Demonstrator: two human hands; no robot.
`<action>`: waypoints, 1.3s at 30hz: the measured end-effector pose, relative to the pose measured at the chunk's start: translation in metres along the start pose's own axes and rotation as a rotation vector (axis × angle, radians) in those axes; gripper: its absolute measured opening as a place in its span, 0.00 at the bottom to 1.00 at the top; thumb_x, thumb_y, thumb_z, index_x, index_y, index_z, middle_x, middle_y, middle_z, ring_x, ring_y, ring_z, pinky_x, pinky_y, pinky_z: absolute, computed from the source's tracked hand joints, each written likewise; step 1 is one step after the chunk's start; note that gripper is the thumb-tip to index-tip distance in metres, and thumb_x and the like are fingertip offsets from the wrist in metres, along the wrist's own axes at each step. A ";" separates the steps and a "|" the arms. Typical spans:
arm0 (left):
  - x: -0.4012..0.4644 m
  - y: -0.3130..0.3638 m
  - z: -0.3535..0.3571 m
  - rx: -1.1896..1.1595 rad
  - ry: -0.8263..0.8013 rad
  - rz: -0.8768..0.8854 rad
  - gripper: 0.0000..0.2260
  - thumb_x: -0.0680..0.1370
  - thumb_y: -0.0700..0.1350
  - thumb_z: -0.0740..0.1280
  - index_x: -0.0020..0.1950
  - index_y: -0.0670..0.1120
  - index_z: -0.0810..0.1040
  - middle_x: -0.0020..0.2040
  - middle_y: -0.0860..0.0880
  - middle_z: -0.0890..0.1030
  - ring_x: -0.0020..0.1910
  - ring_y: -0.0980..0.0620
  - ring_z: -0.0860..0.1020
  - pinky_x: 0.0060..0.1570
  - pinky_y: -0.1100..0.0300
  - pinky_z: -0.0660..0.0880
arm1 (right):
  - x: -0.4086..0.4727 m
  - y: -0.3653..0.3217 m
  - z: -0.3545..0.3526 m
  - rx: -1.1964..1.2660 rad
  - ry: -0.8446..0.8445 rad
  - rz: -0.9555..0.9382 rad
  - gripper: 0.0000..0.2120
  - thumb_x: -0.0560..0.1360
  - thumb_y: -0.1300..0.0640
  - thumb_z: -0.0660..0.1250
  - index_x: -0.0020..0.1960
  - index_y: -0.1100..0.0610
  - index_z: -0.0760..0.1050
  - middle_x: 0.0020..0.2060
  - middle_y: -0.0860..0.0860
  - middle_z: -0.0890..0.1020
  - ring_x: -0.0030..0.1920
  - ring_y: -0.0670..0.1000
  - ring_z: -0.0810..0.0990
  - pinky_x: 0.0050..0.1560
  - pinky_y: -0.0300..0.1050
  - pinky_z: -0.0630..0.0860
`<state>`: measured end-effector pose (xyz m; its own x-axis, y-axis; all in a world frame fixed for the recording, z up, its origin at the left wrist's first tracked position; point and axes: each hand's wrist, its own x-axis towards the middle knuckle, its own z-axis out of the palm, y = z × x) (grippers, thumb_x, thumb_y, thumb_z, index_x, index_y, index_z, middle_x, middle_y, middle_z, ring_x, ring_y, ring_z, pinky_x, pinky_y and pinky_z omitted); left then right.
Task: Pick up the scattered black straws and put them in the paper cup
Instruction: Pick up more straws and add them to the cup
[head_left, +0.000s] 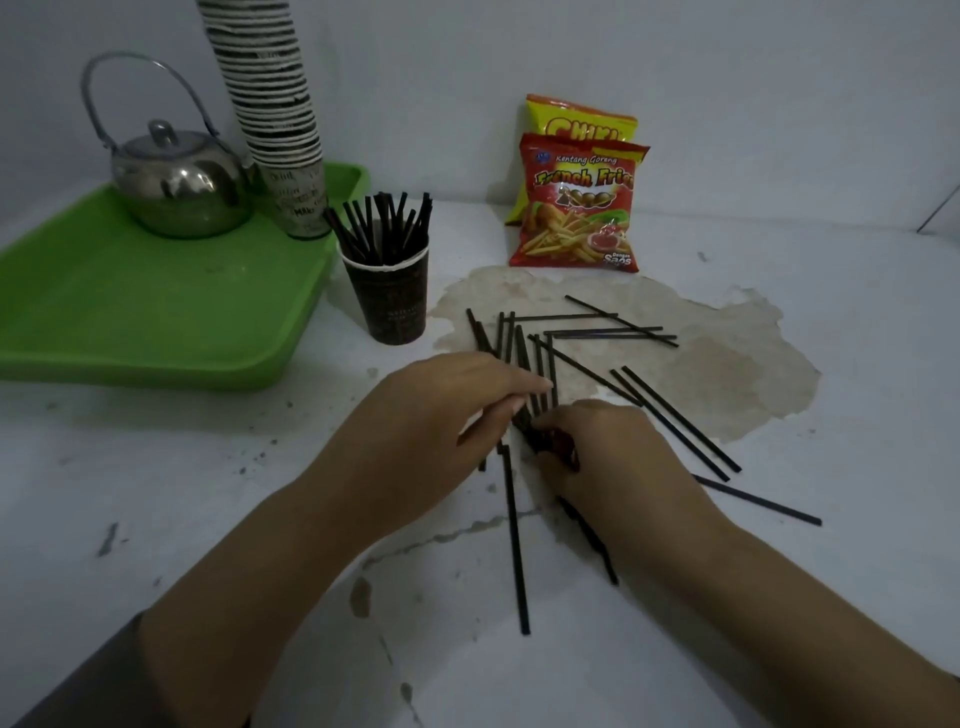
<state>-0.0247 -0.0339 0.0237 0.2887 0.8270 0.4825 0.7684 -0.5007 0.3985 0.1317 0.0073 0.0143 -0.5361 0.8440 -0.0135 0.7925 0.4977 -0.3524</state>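
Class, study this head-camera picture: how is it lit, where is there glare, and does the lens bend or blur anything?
Head view: dim, bluish, even light, with only faint shadows under the hands; bright glints on the steel kettle; wide-angle bending tilts the stack of paper cups and curves the green tray; soft, grainy detail throughout, so the black straws blur together where the left hand and right hand meet.

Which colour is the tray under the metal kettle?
The tray is bright green, shown clearly in the head view, with the kettle standing on it.
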 end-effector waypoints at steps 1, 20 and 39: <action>0.000 0.000 0.001 -0.004 0.001 0.000 0.11 0.77 0.40 0.62 0.57 0.46 0.79 0.50 0.51 0.83 0.49 0.59 0.78 0.50 0.65 0.73 | 0.000 0.002 -0.003 0.026 0.000 0.027 0.16 0.77 0.56 0.60 0.63 0.53 0.73 0.55 0.54 0.81 0.51 0.52 0.79 0.54 0.38 0.73; 0.001 -0.011 0.017 -0.066 -0.487 0.144 0.09 0.65 0.38 0.75 0.43 0.49 0.85 0.50 0.46 0.82 0.49 0.54 0.72 0.44 0.64 0.68 | 0.004 0.051 -0.038 0.681 0.105 0.254 0.06 0.72 0.61 0.68 0.38 0.55 0.82 0.31 0.46 0.84 0.27 0.39 0.77 0.28 0.32 0.75; 0.039 0.042 0.073 -0.011 -0.028 0.033 0.08 0.74 0.37 0.67 0.49 0.47 0.82 0.45 0.50 0.84 0.45 0.50 0.80 0.51 0.56 0.61 | -0.008 0.086 -0.086 0.614 0.529 0.256 0.05 0.72 0.61 0.66 0.44 0.56 0.81 0.35 0.48 0.83 0.25 0.36 0.75 0.28 0.28 0.71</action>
<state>0.0600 -0.0040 0.0022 0.3293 0.8168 0.4736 0.7518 -0.5303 0.3919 0.2285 0.0605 0.0644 -0.0342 0.9741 0.2233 0.4901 0.2111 -0.8457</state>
